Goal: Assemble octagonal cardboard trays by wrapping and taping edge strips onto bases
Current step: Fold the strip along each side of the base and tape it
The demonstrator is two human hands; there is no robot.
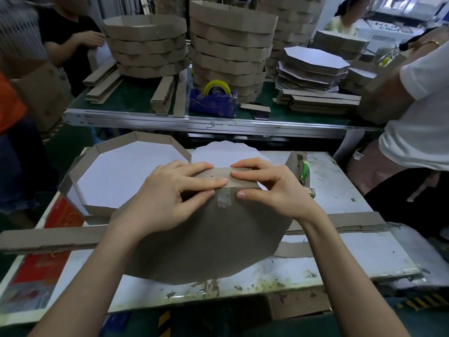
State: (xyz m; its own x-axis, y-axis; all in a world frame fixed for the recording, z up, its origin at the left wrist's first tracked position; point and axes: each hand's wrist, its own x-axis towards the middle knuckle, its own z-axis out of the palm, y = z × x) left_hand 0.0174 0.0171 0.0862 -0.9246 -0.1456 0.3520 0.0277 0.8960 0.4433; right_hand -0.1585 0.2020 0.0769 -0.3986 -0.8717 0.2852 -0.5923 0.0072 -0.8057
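Head view: tilted over the white worktable (340,251), brown octagonal cardboard base (206,239), underside up. Left hand (170,198) and right hand (269,188) pinching brown cardboard edge strip (218,176) onto its far edge, thumbs flanking a clear tape piece (224,198). Probably early: one side taped, others unwrapped. Finished white-floored tray (109,171) just left.

Table left: finished tray (126,171) blocks passage. Centre: tilted base (206,239) with edge strip (218,173) overlies strip pile (48,237) lying crosswise. Right: tape holder (294,159) near far edge; bare table (340,254) open front right. Far side: conveyor frame (170,120) bars reach.
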